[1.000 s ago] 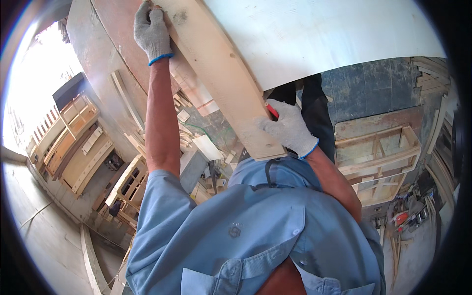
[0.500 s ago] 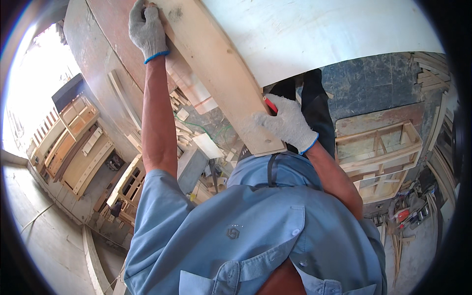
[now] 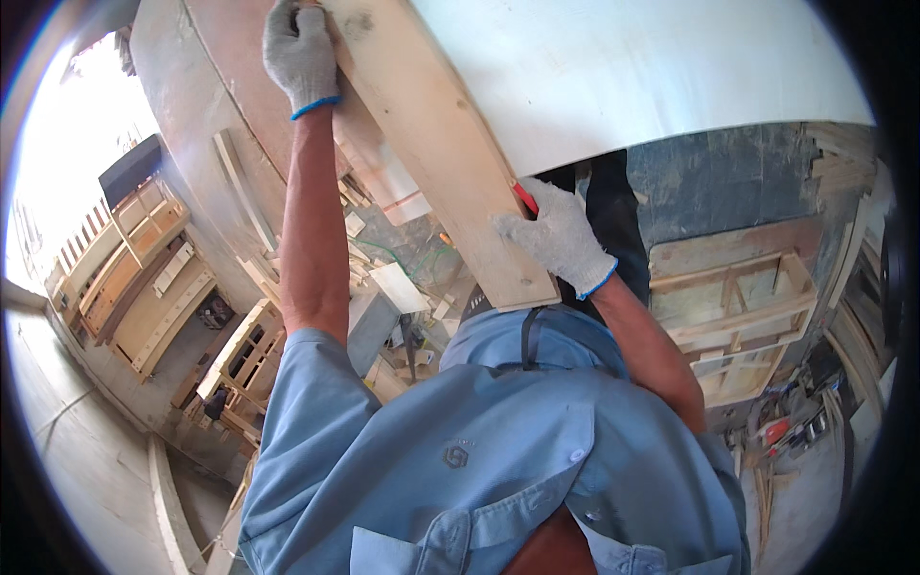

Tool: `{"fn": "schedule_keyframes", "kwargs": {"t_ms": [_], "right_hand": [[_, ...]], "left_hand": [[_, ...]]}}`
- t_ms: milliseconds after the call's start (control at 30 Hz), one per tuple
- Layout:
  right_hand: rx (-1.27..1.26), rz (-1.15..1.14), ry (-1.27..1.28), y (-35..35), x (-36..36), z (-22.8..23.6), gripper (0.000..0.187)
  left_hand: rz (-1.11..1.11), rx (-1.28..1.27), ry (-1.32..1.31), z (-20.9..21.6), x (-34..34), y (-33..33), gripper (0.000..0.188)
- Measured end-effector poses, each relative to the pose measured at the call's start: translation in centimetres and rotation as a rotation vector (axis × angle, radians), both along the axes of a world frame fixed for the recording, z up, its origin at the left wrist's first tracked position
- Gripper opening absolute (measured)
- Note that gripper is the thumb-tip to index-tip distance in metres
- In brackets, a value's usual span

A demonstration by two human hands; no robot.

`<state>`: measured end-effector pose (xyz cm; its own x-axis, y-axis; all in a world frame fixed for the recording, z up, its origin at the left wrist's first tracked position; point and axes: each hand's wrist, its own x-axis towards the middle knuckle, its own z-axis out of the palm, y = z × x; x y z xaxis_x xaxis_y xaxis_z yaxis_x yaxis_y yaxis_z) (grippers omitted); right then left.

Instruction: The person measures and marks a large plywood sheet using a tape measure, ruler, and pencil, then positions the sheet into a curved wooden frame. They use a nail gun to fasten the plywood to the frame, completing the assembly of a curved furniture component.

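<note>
A long pale wooden board [image 3: 436, 144] runs from the top of the view down to my waist, its near end close to my belt. My left hand [image 3: 301, 56], in a grey knitted glove with a blue cuff, is closed beside the board's far left edge; its fingertips reach the top of the picture, and what they hold is hidden. My right hand [image 3: 554, 235], gloved alike, lies at the board's right edge near its close end. Between its fingers is a red pencil [image 3: 525, 198], of which only a short piece shows. The right thumb rests over the board's face.
A broad white sheet [image 3: 632, 77] spreads right of the board, a brownish panel [image 3: 206, 77] to its left. Wooden frames [image 3: 733, 297] stand at right, more slatted woodwork [image 3: 144, 273] at left. Offcuts [image 3: 398, 286] litter the floor. My legs [image 3: 610, 201] show below the sheet.
The view has shifted slightly, so the board and left hand appear a little lower and further right. The red pencil now sits nearer the board's right edge. Both hands keep their hold.
</note>
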<state>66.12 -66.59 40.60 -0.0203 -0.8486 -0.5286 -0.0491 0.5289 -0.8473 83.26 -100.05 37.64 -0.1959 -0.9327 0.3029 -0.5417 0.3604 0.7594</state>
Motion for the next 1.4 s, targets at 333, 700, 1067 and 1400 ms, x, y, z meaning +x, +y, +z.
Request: {"fn": "schedule_keyframes", "kwargs": {"t_ms": [333, 700, 1067, 1400], "right_hand": [[0.035, -0.044, -0.110, 0.8, 0.2, -0.6, 0.036], [0.093, -0.074, -0.178, 1.5, 0.1, -0.9, 0.033], [0.070, -0.043, -0.189, 1.2, -0.1, -0.2, 0.033], [0.203, -0.206, -0.065, 1.5, -4.1, 1.9, 0.032]], "left_hand": [[0.113, -0.131, -0.114, 0.3, -0.7, -1.1, 0.045], [0.036, -0.071, -0.105, 0.2, -2.3, -4.6, 0.043], [0.028, -0.143, -0.133, 0.4, -2.1, -4.5, 0.039], [-0.008, -0.213, -0.331, 4.8, -4.6, 4.8, 0.036]]}}
